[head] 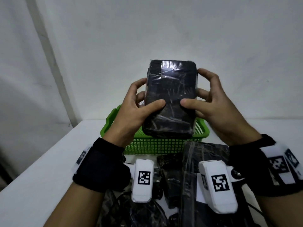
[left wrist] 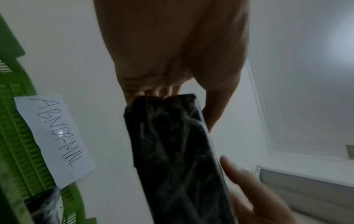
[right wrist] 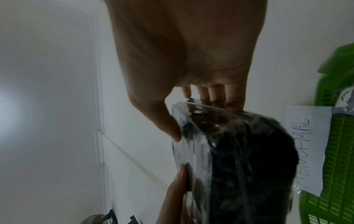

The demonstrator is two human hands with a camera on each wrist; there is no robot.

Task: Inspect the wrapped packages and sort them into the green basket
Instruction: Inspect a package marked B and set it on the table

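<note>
Both hands (head: 178, 105) gripping package (head: 170, 99), basket (left wrist: 17, 136) label (wrist views) "ABNORMAL" (left wrist: 57, 133)

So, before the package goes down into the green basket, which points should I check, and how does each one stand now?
1. Both hands hold the package: ok. The left hand and right hand each have a thumb on its front.
2. Package is above the green basket: ok.
3. Basket label read: ok, it says ABNORMAL.
4. Wrap intact: cannot tell, film is crinkled, back side hidden.
5. Room inside the basket: cannot tell, mostly hidden; one wrapped item lies there.
6. Other packages still on the table: ok, unsorted.
</note>
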